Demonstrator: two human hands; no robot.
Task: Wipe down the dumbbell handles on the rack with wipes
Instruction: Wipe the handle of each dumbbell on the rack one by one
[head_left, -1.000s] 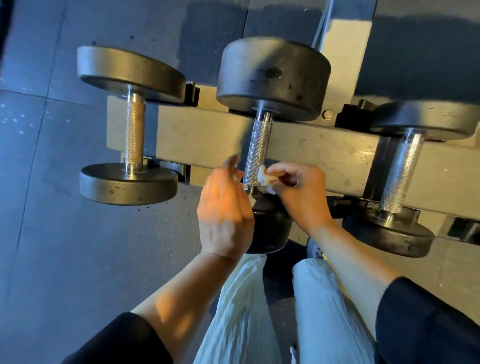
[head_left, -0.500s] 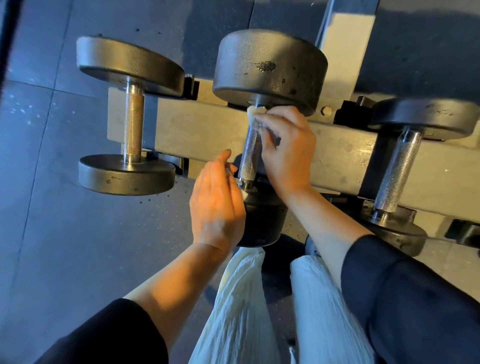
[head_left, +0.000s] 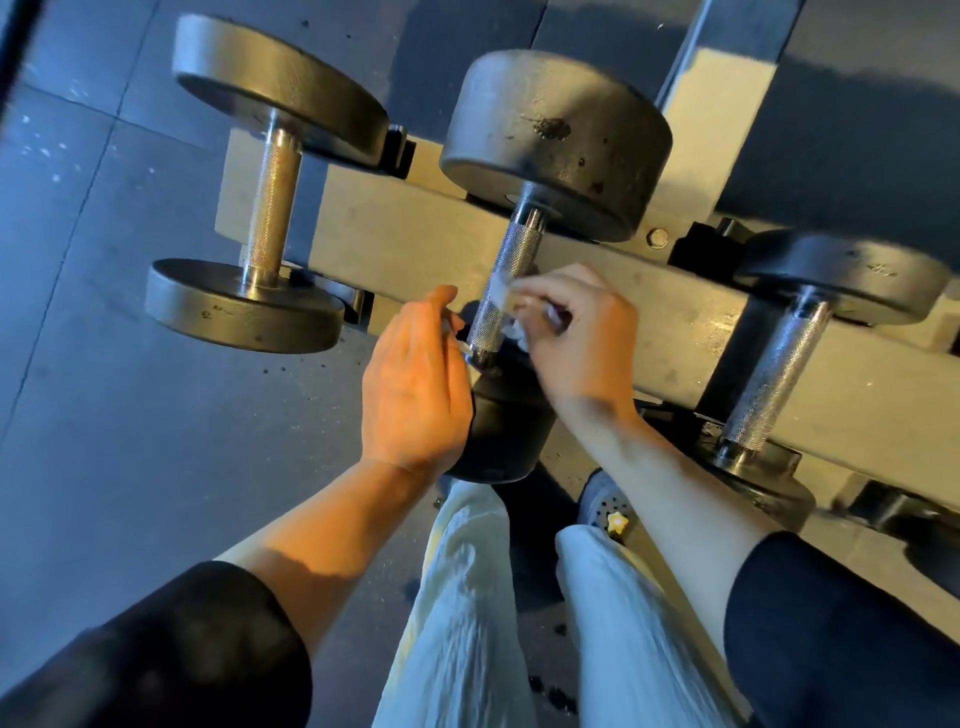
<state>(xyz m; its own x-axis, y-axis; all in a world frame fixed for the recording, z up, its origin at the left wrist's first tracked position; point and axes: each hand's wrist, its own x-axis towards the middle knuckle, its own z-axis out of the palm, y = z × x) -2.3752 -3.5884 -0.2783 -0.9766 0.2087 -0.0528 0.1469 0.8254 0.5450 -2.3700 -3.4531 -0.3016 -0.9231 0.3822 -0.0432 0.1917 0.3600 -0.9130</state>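
Three dumbbells lie across the rack rail (head_left: 405, 244). The middle dumbbell (head_left: 556, 135) has a knurled steel handle (head_left: 504, 280). My right hand (head_left: 576, 338) pinches a crumpled white wipe (head_left: 506, 306) against the lower right side of that handle. My left hand (head_left: 410, 384) sits just left of the handle's lower end, over the near weight head (head_left: 498, 441); its fingers are loosely curled and a scrap of white shows at the fingertips. Whether it holds that scrap I cannot tell.
A left dumbbell (head_left: 270, 171) and a right dumbbell (head_left: 795, 332) flank the middle one on the rail. Dark rubber floor tiles (head_left: 104, 415) spread to the left. My legs in pale trousers (head_left: 467, 597) stand below the rack, one shoe (head_left: 605, 504) showing.
My right hand with the wipe slid up the middle handle to the far head, then back down to its lower part. The left hand stayed beside the handle's near end.
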